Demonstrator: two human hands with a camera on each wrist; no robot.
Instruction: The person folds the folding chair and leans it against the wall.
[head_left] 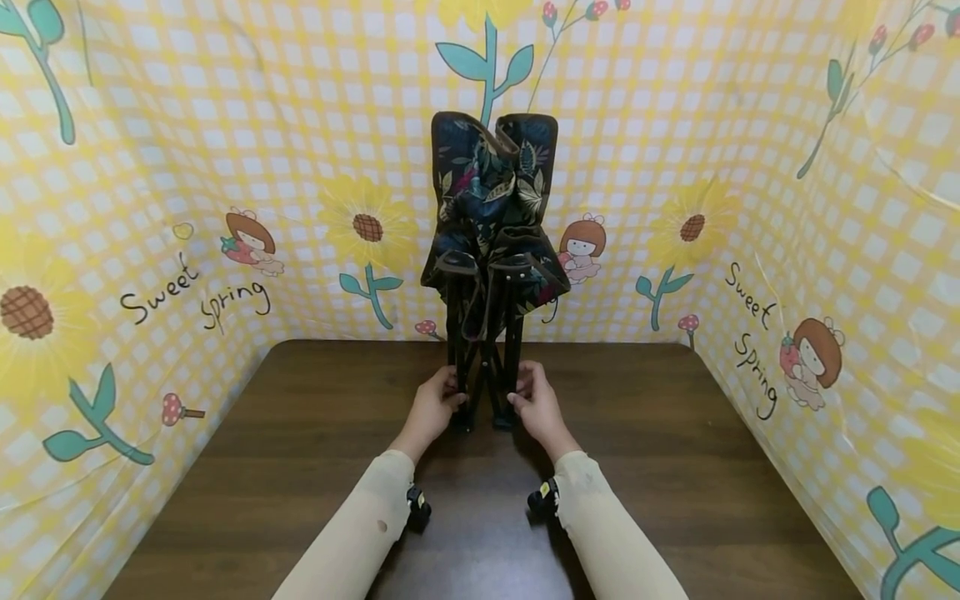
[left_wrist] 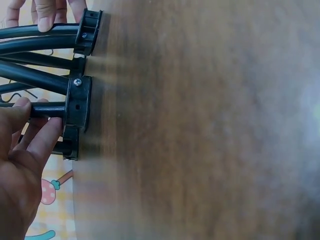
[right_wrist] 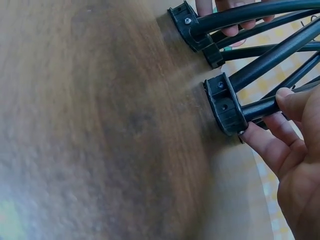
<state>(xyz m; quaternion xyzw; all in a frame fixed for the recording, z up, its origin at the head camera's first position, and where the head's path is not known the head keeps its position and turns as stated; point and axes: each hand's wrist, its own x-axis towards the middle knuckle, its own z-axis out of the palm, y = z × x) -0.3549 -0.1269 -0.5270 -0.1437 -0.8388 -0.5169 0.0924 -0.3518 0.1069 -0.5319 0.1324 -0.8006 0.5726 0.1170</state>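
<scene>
A folding camp chair (head_left: 487,200) in dark floral fabric stands upright, mostly folded, near the table's far edge. Its black tube legs cross below the bunched seat and end in plastic feet. Low on the left side, my left hand (head_left: 432,408) pinches a leg tube (left_wrist: 47,109) between thumb and fingers, just above a foot (left_wrist: 78,105). Opposite it, my right hand (head_left: 542,407) grips a right leg tube (right_wrist: 261,107), with a fingertip right at the foot (right_wrist: 225,106). In both wrist views the feet are close together against the tabletop.
The brown wooden table (head_left: 315,500) lies beneath both forearms. Yellow checked cloth (head_left: 300,167) printed with flowers hangs close behind the chair and along both sides. A small black camera (head_left: 417,508) is strapped at each wrist.
</scene>
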